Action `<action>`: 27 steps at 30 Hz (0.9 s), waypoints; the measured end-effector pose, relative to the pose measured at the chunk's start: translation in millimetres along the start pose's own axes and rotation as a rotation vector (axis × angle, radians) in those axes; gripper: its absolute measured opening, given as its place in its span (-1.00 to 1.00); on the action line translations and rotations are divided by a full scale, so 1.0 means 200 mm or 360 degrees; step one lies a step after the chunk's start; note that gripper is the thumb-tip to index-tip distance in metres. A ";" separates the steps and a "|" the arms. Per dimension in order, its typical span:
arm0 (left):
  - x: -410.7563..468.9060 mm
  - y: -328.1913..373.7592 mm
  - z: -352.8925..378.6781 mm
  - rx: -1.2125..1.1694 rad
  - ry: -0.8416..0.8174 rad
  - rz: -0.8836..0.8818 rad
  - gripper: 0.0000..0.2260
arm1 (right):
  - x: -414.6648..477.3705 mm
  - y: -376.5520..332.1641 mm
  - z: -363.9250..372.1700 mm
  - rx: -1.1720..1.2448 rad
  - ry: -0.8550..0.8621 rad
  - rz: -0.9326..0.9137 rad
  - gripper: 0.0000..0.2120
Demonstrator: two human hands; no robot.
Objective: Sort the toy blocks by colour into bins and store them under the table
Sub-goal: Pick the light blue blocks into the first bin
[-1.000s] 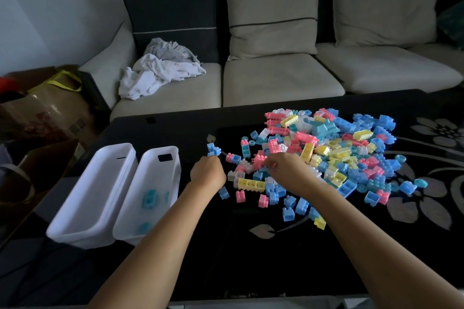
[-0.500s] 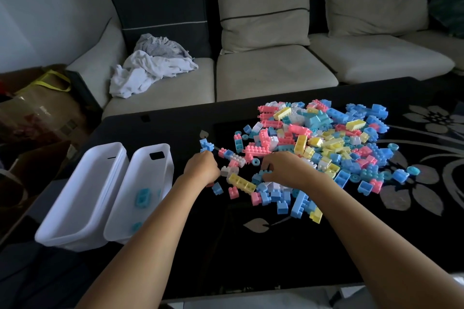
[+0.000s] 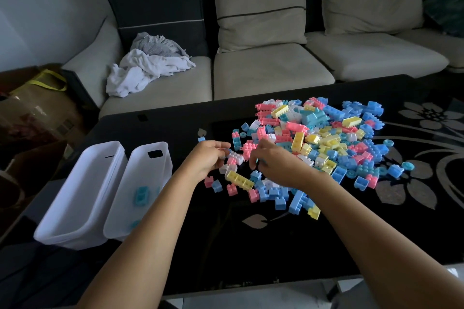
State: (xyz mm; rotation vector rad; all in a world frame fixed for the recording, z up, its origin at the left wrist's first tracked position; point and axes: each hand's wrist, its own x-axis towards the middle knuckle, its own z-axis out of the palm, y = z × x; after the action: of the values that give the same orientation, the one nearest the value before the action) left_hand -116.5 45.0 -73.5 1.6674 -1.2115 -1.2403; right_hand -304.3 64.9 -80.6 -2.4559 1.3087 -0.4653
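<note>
Head view: pastel toy blocks (image 3: 319, 138) lie heaped on the black surface (image 3: 226, 246), with a white bin (image 3: 153, 173) holding a few blue blocks (image 3: 141, 195) within reach, so the left hand (image 3: 209, 158) and right hand (image 3: 278, 167), close together, curl their fingers into the heap's near edge, probably picking blue; grip not resolvable.

Dim, soft daylight (edges bowed)
</note>
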 end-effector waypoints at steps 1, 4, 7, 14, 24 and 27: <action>0.00 0.01 0.00 -0.0257 -0.0018 -0.0097 -0.70 | 0.01 -0.02 0.01 -0.0037 -0.0090 -0.0048 -0.82; 0.01 0.01 0.00 -0.0709 0.0028 -0.0283 -0.68 | 0.03 -0.04 0.04 -0.0114 -0.0245 -0.0073 -0.81; 0.04 0.02 0.01 -0.0660 0.0071 -0.0309 -0.58 | 0.04 -0.02 0.03 -0.0141 -0.0315 -0.0005 -0.80; 0.19 0.19 0.10 0.0510 0.0220 -0.0102 -0.89 | 0.05 -0.01 0.02 -0.0334 -0.0321 0.0086 -0.70; 0.30 0.15 0.22 0.1383 0.0178 -0.0010 -0.68 | 0.05 0.00 0.01 -0.0336 -0.0360 -0.0074 -0.56; 0.31 0.15 0.23 0.1411 0.0184 -0.0015 -0.70 | 0.06 0.00 0.05 -0.0305 -0.0312 -0.0166 -0.63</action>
State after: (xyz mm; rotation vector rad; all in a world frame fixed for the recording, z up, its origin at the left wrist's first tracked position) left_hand -163.3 -24.0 -76.7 2.3043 -1.8244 -0.5952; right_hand -294.1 55.6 -87.2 -2.6567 1.1987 -0.1223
